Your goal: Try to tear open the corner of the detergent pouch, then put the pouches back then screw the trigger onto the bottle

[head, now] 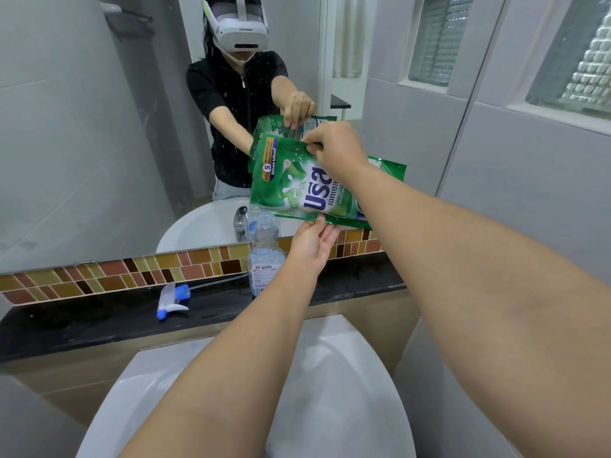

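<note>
Spray trigger head (pixel 173 300) lying on dark tabletop (pixel 82 322), left side. White sink (pixel 330 391) sitting near. Mosaic tile strip (pixel 115 276) running under mirror (pixel 99 127); glass-block window (pixel 575 61) showing far right.

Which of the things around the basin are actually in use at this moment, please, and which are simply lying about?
In use:
green refill pouch, pinched by right hand, held from below by left hand
open clear bottle under it

Lying about:
spray trigger head on the black ledge
white basin
</note>
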